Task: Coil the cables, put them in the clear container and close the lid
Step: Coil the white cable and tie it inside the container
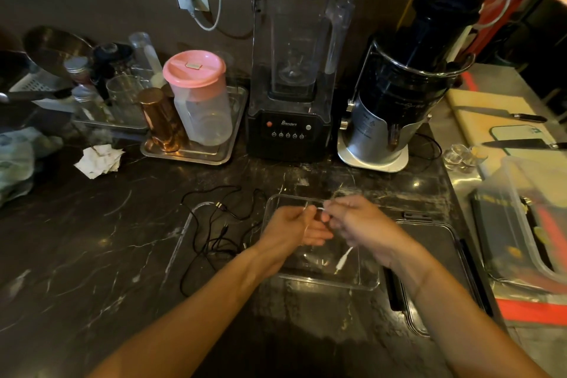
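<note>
Dim, glare-flecked, wide-angle edge distortion

Blender (290, 70) beside juicer (395, 95)

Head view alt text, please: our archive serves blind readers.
Two hands, left hand and right hand, pinch a thin white cable above an open clear container on a dark marble counter. Tangled black cables lie to its left, its lid to its right; a blender stands behind.
</note>
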Demonstrator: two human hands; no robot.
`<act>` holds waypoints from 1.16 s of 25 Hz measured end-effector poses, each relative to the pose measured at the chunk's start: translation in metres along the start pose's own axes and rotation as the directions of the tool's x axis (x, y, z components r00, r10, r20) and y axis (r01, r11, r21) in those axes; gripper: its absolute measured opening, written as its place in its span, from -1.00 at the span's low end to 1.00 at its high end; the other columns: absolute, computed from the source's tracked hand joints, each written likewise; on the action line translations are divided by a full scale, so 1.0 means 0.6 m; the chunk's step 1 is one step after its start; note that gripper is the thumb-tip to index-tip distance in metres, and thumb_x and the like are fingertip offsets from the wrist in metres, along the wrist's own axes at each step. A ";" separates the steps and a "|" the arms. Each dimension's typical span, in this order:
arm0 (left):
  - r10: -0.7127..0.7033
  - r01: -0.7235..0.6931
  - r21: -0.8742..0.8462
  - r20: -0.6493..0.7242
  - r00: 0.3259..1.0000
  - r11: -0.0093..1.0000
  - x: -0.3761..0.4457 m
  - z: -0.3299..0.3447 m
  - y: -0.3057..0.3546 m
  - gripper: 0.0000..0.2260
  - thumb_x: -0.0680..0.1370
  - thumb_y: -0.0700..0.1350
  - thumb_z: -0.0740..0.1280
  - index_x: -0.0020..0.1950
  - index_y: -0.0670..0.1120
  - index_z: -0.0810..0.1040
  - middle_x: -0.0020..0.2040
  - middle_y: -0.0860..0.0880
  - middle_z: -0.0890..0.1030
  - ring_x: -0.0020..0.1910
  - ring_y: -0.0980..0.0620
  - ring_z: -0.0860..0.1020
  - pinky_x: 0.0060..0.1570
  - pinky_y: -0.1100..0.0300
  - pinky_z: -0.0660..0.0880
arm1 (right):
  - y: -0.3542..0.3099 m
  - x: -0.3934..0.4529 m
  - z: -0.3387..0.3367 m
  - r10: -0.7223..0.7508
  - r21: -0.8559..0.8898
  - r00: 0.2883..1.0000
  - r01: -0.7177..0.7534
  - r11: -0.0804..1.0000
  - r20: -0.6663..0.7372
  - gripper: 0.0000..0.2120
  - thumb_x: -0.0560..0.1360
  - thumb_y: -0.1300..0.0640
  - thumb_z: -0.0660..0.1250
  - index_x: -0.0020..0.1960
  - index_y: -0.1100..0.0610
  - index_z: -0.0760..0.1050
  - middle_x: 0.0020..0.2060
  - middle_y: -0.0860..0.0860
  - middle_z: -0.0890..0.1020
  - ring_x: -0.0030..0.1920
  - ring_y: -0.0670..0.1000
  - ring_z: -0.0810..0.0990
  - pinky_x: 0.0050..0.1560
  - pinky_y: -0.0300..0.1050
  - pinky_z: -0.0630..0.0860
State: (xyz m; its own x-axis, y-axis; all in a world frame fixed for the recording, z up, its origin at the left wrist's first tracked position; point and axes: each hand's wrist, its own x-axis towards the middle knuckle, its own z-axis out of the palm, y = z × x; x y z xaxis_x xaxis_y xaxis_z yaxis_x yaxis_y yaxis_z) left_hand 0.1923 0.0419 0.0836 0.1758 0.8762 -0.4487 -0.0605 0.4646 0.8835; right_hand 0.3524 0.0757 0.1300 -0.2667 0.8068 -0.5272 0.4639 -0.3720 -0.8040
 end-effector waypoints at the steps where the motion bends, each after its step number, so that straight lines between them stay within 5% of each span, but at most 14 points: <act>1: 0.003 -0.005 -0.038 -0.053 0.999 0.999 0.004 0.001 0.002 -0.66 0.73 -0.04 0.17 0.19 -0.26 0.62 0.07 -0.21 0.73 0.05 -0.07 0.73 0.10 0.09 0.65 | 0.004 -0.011 0.020 -0.014 0.042 1.000 0.014 0.999 -0.004 -0.69 0.71 0.00 0.18 -0.10 0.08 0.59 -0.47 -0.12 0.42 -0.53 -0.19 0.31 -0.45 -0.26 0.24; 4: -0.015 -0.023 -0.273 -0.135 0.991 0.962 0.012 0.005 0.014 -0.68 0.73 -0.05 0.17 0.18 -0.25 0.61 0.03 -0.16 0.75 0.02 -0.04 0.73 -0.06 0.17 0.63 | 0.032 -0.036 0.077 -0.010 0.231 1.000 0.009 0.973 0.001 -0.70 0.72 0.04 0.14 0.01 0.14 0.59 -0.44 -0.10 0.44 -0.50 -0.16 0.30 -0.45 -0.27 0.22; 8: -0.123 0.060 -0.547 -0.079 0.989 0.835 0.013 0.013 0.014 -0.75 0.72 -0.05 0.17 0.03 -0.14 0.57 -0.31 0.00 0.57 -0.37 0.09 0.53 -0.37 0.24 0.42 | 0.062 -0.041 0.104 0.025 0.382 0.998 -0.002 0.924 -0.057 -0.73 0.71 0.07 0.19 -0.08 0.13 0.56 -0.46 -0.07 0.35 -0.50 -0.13 0.19 -0.50 -0.24 0.10; 13: -0.161 0.100 -0.794 0.003 0.987 0.599 0.018 0.018 0.011 -0.70 0.71 -0.01 0.18 -0.16 -0.11 0.49 -0.39 0.05 0.29 -0.47 0.12 0.30 -0.31 0.23 0.26 | 0.066 -0.044 0.120 0.057 0.436 0.980 0.032 0.899 -0.190 -0.84 0.64 0.12 0.30 -0.08 0.17 0.45 -0.48 -0.08 0.37 -0.53 -0.15 0.25 -0.53 -0.26 0.17; 16: -0.125 0.108 -0.820 0.045 0.991 0.563 0.010 0.011 0.014 -0.70 0.70 -0.03 0.20 -0.18 -0.11 0.49 -0.37 0.03 0.30 -0.43 0.11 0.36 -0.25 0.23 0.34 | 0.072 -0.038 0.114 -0.017 0.400 0.966 0.122 0.908 -0.257 -0.83 0.63 0.04 0.35 0.12 0.12 0.49 -0.47 -0.06 0.43 -0.53 -0.15 0.31 -0.52 -0.29 0.25; 20: -0.115 0.124 -0.850 0.075 0.991 0.512 0.003 0.006 0.020 -0.68 0.69 -0.06 0.21 -0.25 -0.10 0.48 -0.33 0.00 0.38 -0.31 0.07 0.40 -0.14 0.20 0.41 | 0.074 -0.033 0.095 -0.145 0.299 0.953 0.225 0.927 -0.267 -0.87 0.65 0.02 0.32 0.08 0.08 0.51 -0.37 0.07 0.47 -0.49 -0.08 0.35 -0.45 -0.18 0.31; 23: -0.141 0.075 -0.830 -0.004 0.990 0.553 0.006 0.016 0.022 -0.65 0.69 -0.09 0.19 -0.30 -0.07 0.41 -0.37 0.00 0.33 -0.34 0.07 0.36 -0.21 0.19 0.33 | 0.074 -0.029 0.092 -0.060 0.500 0.981 0.146 0.853 -0.184 -0.84 0.68 0.05 0.24 0.08 0.15 0.48 -0.37 0.02 0.47 -0.56 -0.16 0.27 -0.55 -0.29 0.17; 29: -0.160 0.013 -0.649 -0.169 0.973 0.761 0.012 0.024 0.019 -0.59 0.67 -0.07 0.24 -0.40 -0.02 0.44 -0.37 0.01 0.41 -0.33 0.09 0.42 -0.16 0.17 0.38 | 0.075 -0.022 0.089 -0.030 0.486 0.982 0.119 0.866 -0.188 -0.88 0.66 0.11 0.29 0.06 0.17 0.51 -0.38 -0.02 0.45 -0.53 -0.14 0.23 -0.55 -0.27 0.09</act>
State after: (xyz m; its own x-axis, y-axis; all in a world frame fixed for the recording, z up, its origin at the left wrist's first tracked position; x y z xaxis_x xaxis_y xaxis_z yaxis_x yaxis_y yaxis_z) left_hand 0.2068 0.0519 0.0926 0.0146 0.7993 -0.6007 -0.6811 0.4478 0.5793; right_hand 0.3315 0.0239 0.0860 -0.1167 0.8895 -0.4419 -0.0408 -0.4488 -0.8927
